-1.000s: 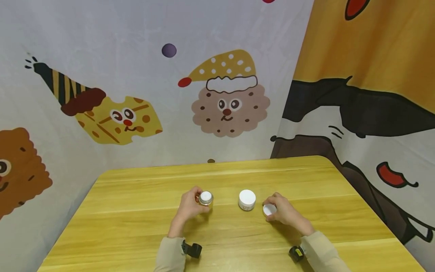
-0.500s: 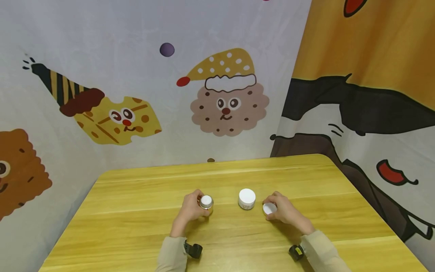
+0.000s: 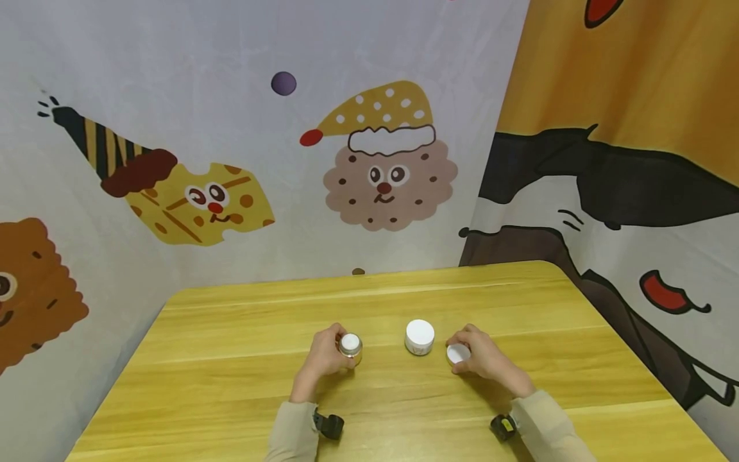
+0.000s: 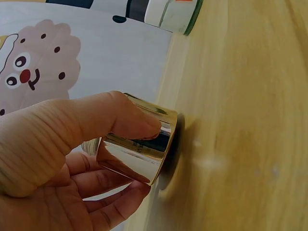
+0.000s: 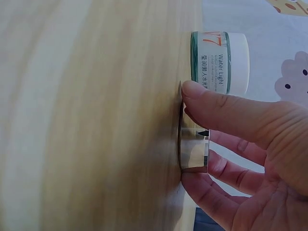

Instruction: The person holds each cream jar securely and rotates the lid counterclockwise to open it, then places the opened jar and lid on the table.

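Right now my left hand (image 3: 326, 353) is wrapped round a small, shiny gold, round jar (image 3: 350, 348) with a white disc showing at its narrower top: thumb on one side, fingers curled on the other. The jar is at the left of the middle of the table; its base is down at the wood, though I can't tell whether it sits fully flat. A second ago it was a little farther off, with less of its gold side visible to me; since then the hand and jar have come slightly nearer, with only a slight change in the last half second.

My right hand (image 3: 484, 355) has stayed where it was, pinching a low, round, mirror-bright, lid-like piece (image 3: 458, 354) with a white face uppermost. That piece rests at the tabletop to the right.

Between my hands, a touch farther off and closer to the right one, a squat white-topped jar (image 3: 419, 337) with green-tinted edges and a "Water Light" label stands upright, in the same spot as before.

All this is on a yellow wood-grain table (image 3: 231, 372). My beige sleeves (image 3: 293, 433) end just behind small black wrist cameras (image 3: 330, 426). Beyond the far edge hangs a pale cloth (image 3: 225, 64) printed with a cartoon cookie (image 3: 392, 196) and a cheese wedge (image 3: 199, 215) in party hats.
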The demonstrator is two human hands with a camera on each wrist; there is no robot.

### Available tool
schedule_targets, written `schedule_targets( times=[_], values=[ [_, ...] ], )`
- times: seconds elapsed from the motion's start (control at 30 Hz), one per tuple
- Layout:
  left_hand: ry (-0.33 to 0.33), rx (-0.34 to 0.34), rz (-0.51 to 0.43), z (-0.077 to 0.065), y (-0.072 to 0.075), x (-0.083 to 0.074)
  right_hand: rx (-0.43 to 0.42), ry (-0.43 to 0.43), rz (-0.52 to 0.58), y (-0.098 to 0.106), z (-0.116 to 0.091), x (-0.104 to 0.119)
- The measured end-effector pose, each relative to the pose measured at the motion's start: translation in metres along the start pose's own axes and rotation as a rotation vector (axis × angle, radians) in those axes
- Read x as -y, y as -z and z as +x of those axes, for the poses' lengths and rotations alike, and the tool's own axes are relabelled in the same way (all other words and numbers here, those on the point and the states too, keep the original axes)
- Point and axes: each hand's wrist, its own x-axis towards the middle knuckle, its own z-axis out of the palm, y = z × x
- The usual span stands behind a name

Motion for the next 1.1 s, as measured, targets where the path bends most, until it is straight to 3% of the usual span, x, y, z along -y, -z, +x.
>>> schedule_targets(
  times=[0.27,0.7,0.83,0.93,1.1],
  values=[
    [-0.005,-0.005,0.039,-0.001,-0.002,0.003,0.006,-0.016,0.002,-0.001,-0.001,0.0],
    [0.003,0.043,0.045,0.0,-0.001,-0.001,0.005,-0.022,0.009,-0.002,0.0,-0.002],
    [0.009,0.004,0.086,0.002,-0.002,-0.006,0.002,-0.017,0.006,-0.003,0.0,-0.002],
    [-0.034,-0.061,0.087,0.005,-0.004,-0.013,0.004,-0.021,0.007,-0.002,0.0,-0.001],
    [-0.181,-0.105,-0.006,0.011,-0.01,-0.027,0.007,-0.042,0.016,-0.001,0.0,0.001]
  ],
)
